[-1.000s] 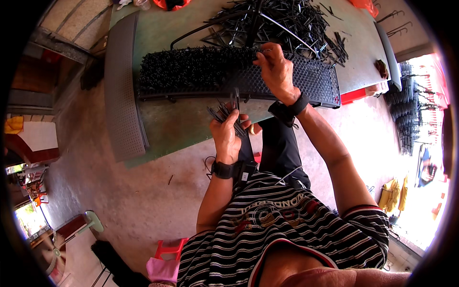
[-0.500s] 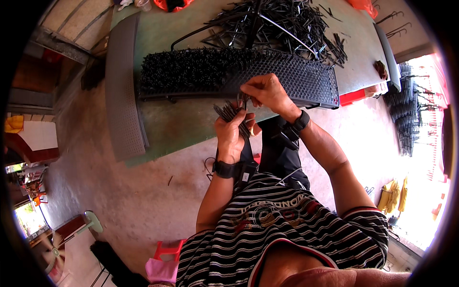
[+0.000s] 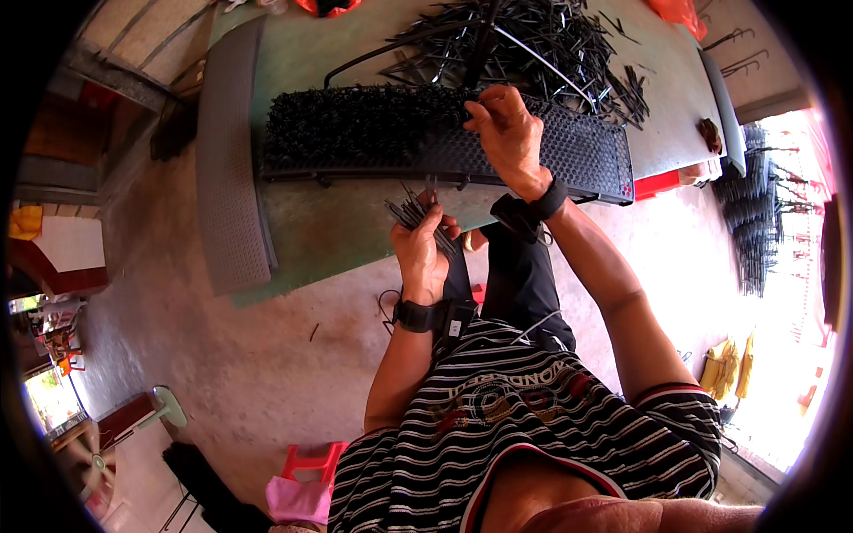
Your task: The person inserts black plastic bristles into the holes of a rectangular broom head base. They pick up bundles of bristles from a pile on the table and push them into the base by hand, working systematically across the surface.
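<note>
Left hand (image 3: 421, 249) gripping thin black strips (image 3: 409, 213), right hand (image 3: 514, 142) over perforated black panel (image 3: 577, 147)

Blown-out glare at right, fisheye-bent edges

Your perforated panel (image 3: 585, 147) shows a semi-gloss bare surface; plastic or metal cannot be determined. Its tufts (image 3: 346, 124) are rough-textured. Beyond the panel, the heaped strips (image 3: 573, 44) appear glossy plastic. Left of it, the grey sheet (image 3: 233, 169) is matt, perforated. Beneath it, your table (image 3: 329, 226) is smooth, dull-sheened. On the panel's near side, your shirt (image 3: 400, 462) is matt cloth.
</note>
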A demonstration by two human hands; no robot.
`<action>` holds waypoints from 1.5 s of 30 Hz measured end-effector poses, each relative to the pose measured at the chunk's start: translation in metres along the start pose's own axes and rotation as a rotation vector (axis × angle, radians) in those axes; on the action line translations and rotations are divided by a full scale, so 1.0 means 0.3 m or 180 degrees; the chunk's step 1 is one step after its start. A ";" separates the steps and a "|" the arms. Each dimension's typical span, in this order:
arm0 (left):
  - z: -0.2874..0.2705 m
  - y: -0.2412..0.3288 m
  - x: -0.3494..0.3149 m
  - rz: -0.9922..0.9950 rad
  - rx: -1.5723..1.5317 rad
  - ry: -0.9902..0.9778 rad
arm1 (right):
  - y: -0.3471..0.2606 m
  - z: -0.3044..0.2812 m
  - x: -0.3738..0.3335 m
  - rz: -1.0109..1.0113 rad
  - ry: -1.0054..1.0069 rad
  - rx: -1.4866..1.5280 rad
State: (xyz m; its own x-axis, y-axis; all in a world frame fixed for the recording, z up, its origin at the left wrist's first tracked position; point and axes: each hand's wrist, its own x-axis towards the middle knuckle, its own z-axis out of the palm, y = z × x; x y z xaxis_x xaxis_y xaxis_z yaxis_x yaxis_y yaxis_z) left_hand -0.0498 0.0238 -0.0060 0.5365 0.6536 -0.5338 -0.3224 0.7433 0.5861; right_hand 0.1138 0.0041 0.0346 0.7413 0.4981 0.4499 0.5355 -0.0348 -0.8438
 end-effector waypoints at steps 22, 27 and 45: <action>0.000 -0.020 -0.003 -0.0081 0.0012 -0.0147 | -0.077 -0.031 -0.062 0.0741 -0.0653 0.0374; -0.002 -0.002 -0.007 -0.0068 0.0115 -0.0206 | -0.068 -0.008 -0.041 -0.0169 -0.0268 0.0040; -0.002 0.007 0.010 -0.0015 -0.0112 -0.0192 | -0.049 -0.029 -0.069 0.0146 -0.1258 -0.0833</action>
State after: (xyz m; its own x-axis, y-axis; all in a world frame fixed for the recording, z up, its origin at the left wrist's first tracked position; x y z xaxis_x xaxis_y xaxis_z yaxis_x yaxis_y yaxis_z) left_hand -0.0493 0.0273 -0.0067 0.5839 0.6410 -0.4982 -0.3464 0.7517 0.5613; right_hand 0.0941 -0.0133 0.0402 0.5830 0.7806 0.2253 0.6273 -0.2563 -0.7354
